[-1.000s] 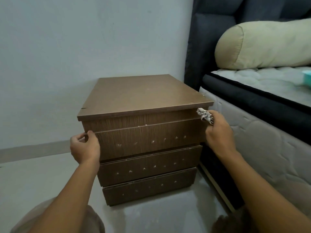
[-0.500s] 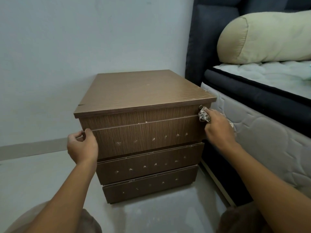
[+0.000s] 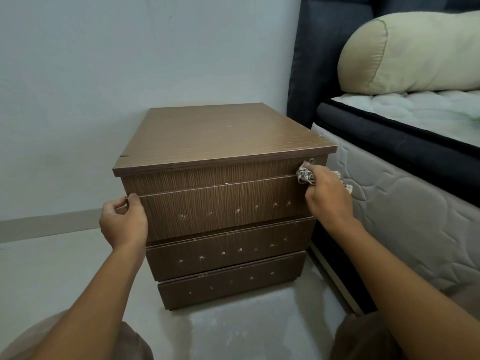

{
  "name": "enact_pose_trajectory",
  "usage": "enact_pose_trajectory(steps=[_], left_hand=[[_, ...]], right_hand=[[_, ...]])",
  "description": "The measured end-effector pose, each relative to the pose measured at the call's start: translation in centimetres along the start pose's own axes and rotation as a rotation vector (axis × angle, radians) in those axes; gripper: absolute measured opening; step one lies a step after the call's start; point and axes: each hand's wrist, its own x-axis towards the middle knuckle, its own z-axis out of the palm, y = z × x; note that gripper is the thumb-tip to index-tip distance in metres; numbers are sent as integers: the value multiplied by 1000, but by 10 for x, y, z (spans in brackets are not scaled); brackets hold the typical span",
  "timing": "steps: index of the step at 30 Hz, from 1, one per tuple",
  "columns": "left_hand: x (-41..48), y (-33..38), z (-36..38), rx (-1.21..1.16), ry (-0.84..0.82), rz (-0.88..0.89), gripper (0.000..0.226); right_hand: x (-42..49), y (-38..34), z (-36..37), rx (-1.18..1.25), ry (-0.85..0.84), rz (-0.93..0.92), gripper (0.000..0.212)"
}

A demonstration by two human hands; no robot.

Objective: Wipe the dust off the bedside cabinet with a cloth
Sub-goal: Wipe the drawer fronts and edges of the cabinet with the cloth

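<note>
My right hand (image 3: pixel 328 193) is curled round a bunched patterned cloth (image 3: pixel 305 175) and presses it to the narrow front rail of the bedside cabinet (image 3: pixel 220 136). The cloth sits at the rail's right end, just under a small round lock (image 3: pixel 311 160) and close to the mattress (image 3: pixel 402 203). My left hand (image 3: pixel 123 222) has its thumb on the front and its fingers wrapped round the cabinet's left edge, level with the top drawer (image 3: pixel 220 206); I judge that it steadies the piece. For a good stroke I would draw the cloth leftward along the rail in one even pass. I would keep pressure into the groove above the drawer, where pale specks sit. The wad is small, so I would flatten it a little to cover the rail's full height. The left grip should stay firm without tugging the drawer open. The drawer fronts carry rows of pale marks, and I cannot tell whether they are dust or chips.
</note>
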Motion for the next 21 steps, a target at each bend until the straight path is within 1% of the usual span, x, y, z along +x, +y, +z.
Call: enact_pose_trajectory(steps=[3,8,13,21], left_hand=[[0,0,-1,-1,1,-11,30],[3,-1,-2,-5,-10,-28,26],[5,0,-2,-10,-24,-47,23],[6,-1,-4,-19,-35,-55,23]], right_hand=[[6,1,4,17,-22,30,44],[12,-1,-3,18,-67,26,20],[11,-15,-3,55,-109,-14,15],[6,-38,2,69,-127,-36,15]])
